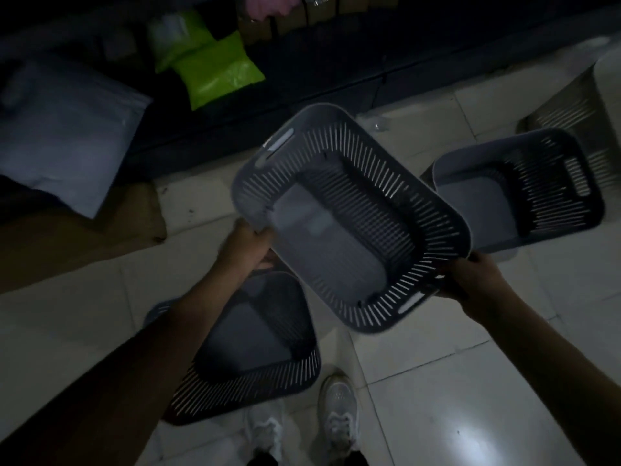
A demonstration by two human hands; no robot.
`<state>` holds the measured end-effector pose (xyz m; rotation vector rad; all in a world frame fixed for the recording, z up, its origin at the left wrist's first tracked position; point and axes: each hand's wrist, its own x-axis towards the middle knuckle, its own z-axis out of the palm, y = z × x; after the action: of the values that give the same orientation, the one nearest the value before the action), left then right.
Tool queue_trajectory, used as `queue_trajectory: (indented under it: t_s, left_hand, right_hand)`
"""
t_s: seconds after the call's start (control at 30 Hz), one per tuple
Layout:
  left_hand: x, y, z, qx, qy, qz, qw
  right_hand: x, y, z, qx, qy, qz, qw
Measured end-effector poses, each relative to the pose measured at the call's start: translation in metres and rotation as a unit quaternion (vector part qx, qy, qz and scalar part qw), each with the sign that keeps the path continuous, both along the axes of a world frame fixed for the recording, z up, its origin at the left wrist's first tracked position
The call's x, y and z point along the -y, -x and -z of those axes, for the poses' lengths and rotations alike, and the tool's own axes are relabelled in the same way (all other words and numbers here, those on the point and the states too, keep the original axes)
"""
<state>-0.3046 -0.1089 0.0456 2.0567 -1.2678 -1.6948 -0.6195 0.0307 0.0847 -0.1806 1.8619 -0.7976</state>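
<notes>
I hold a grey slotted plastic basket (339, 227) above the tiled floor, its open side facing me and empty. My left hand (247, 245) grips its rim at the lower left corner. My right hand (477, 284) grips the rim at the lower right, near a handle slot. A second grey basket (255, 344) stands on the floor under my left forearm. A third grey basket (524, 193) stands on the floor at the right, just behind the held one.
A dark low shelf runs across the back with bright green bags (215, 72) and a pale soft parcel (64, 136) on it. Another person's hand (272, 6) shows at the top. A slotted bin (574, 119) stands at far right. My shoes (337, 415) are below.
</notes>
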Motion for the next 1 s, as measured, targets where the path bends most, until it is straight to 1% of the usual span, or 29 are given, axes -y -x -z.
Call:
queue_trajectory:
  t_s: [0.07, 0.13, 0.2, 0.3, 0.4, 0.43, 0.5, 0.6, 0.67, 0.73, 0.8, 0.87, 0.97, 1.0]
  left_hand:
    - [0.01, -0.02, -0.033, 0.032, 0.045, -0.058, 0.997]
    - [0.017, -0.042, -0.069, 0.05, 0.103, -0.08, 0.99]
    - [0.019, -0.064, -0.104, 0.096, 0.165, -0.033, 0.981]
    - [0.009, -0.094, -0.141, 0.178, 0.246, 0.089, 0.949]
    - [-0.019, -0.121, -0.161, 0.211, 0.283, 0.125, 0.927]
    - [-0.03, -0.131, -0.165, 0.214, 0.284, 0.136, 0.925]
    - [-0.056, -0.156, -0.168, 0.204, 0.262, 0.141, 0.933]
    - [-0.102, -0.194, -0.165, 0.235, 0.195, 0.11, 0.946]
    - [-0.133, -0.221, -0.162, 0.256, 0.182, 0.075, 0.947]
    - [-0.157, -0.245, -0.162, 0.266, 0.179, 0.05, 0.946]
    - [-0.175, -0.265, -0.16, 0.272, 0.184, 0.036, 0.944]
    - [-0.189, -0.282, -0.158, 0.268, 0.194, 0.028, 0.943]
    - [-0.205, -0.306, -0.158, 0.241, 0.196, 0.012, 0.95]
    - [-0.21, -0.313, -0.157, 0.234, 0.196, 0.008, 0.952]
  right_hand:
    - [0.003, 0.006, -0.036, 0.0, 0.013, -0.042, 0.999]
    - [0.005, 0.01, -0.066, 0.006, 0.023, -0.08, 0.996]
    - [0.007, 0.008, -0.091, 0.011, 0.027, -0.113, 0.993]
    - [0.009, -0.006, -0.117, 0.015, 0.029, -0.158, 0.987]
    - [0.006, -0.03, -0.134, 0.002, 0.017, -0.212, 0.977]
    - [0.004, -0.039, -0.138, -0.006, 0.011, -0.225, 0.974]
    - [0.0, -0.061, -0.148, -0.016, 0.005, -0.25, 0.968]
    - [-0.01, -0.098, -0.157, -0.003, 0.01, -0.298, 0.955]
    - [-0.019, -0.125, -0.155, -0.002, 0.026, -0.301, 0.953]
    - [-0.028, -0.153, -0.15, -0.036, 0.045, -0.285, 0.957]
    - [-0.036, -0.179, -0.145, -0.102, 0.066, -0.284, 0.951]
    - [-0.044, -0.199, -0.139, -0.139, 0.1, -0.278, 0.945]
    - [-0.061, -0.221, -0.134, -0.183, 0.108, -0.318, 0.924]
    - [-0.066, -0.227, -0.131, -0.18, 0.102, -0.33, 0.921]
